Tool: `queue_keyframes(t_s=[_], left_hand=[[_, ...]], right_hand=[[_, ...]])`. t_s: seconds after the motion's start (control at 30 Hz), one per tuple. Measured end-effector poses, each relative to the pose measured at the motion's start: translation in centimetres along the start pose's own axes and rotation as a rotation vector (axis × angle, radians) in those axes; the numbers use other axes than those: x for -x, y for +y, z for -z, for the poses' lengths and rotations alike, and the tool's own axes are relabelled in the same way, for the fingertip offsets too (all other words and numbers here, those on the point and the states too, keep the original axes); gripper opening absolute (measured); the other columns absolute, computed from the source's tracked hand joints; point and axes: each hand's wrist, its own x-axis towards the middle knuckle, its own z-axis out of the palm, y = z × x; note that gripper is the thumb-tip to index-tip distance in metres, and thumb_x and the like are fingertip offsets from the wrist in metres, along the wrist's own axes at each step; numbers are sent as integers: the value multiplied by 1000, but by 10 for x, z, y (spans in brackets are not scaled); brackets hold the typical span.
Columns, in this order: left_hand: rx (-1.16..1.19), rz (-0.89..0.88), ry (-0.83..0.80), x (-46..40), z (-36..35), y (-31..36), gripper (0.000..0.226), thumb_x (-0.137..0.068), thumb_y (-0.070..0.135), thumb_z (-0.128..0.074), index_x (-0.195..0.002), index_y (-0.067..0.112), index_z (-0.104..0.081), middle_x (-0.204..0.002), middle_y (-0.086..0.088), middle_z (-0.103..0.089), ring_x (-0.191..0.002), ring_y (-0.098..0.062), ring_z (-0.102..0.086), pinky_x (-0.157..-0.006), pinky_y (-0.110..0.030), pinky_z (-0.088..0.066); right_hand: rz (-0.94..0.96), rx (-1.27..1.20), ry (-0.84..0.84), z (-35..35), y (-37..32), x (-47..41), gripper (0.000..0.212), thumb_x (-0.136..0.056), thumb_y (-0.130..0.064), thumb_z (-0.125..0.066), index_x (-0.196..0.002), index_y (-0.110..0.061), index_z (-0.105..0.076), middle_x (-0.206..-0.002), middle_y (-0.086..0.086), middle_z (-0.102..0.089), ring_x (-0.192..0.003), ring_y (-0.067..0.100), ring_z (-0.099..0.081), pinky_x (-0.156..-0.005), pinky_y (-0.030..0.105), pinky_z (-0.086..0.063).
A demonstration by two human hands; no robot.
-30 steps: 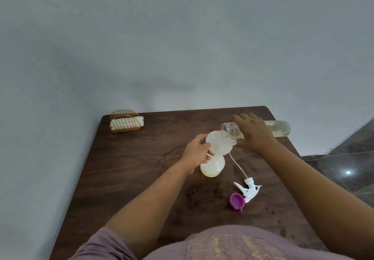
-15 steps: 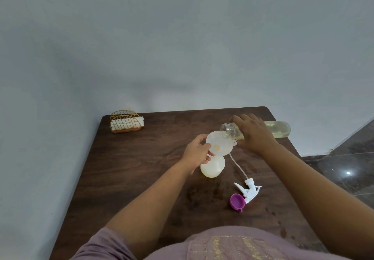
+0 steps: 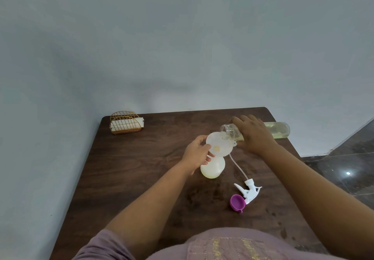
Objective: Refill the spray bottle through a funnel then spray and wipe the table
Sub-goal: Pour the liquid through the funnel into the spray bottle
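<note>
Head view, right hand (image 3: pixel 256 136) gripping refill bottle (image 3: pixel 279 130)

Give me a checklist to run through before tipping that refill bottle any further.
1. Funnel seated in spray bottle: ok.
2. Left hand holds the funnel rim: ok.
3. Right hand grips the refill bottle: ok.
4. Bottle mouth over the funnel: ok.
5. Spray bottle level: cannot tell.
6. Trigger head and purple cap lie apart from the pour: ok.
</note>
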Motion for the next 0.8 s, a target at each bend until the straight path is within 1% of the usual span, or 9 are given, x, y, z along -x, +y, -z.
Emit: queue_keyframes(t_s=[0.23, 0.47, 0.7, 0.8], left_hand=[[-4, 1, 0, 0, 0, 0, 30, -100, 22, -47, -130, 27, -52, -100, -4, -70, -75, -15, -65, -74, -31, -58], [0, 0, -3, 1, 0, 0, 30, -100, 22, -47, -129, 27, -52, -98, -2, -70, -75, -15, -64, -77, -34, -58], [-12, 2, 2, 2, 0, 1, 32, -100, 23, -47, -132, 27, -50, -104, -4, -69, -77, -15, -65, -72, -29, -57], [-17, -1, -1, 2, 0, 1, 33, -100, 23, -47, -133, 27, -49, -106, -4, -69, -78, -15, -65, -73, -29, -57]], right_hand=[[7, -1, 1, 0, -1, 0, 54, -63, -24, -80, -111, -19, -56, -91, 1, -57, -88, 25, -52, -76, 35, -41], [10, -2, 9, 1, -1, 0, 53, -63, -24, -81, -110, -20, -56, -92, 1, -58, -87, 26, -53, -75, 35, -41], [6, 6, -18, 3, -2, -1, 54, -64, -26, -80, -112, -21, -55, -95, 0, -58, -90, 24, -52, -78, 35, -42], [7, 8, -22, 4, -2, -1, 55, -65, -26, -80, -114, -20, -55, -97, 1, -58, -92, 25, -53, -79, 35, -42]])
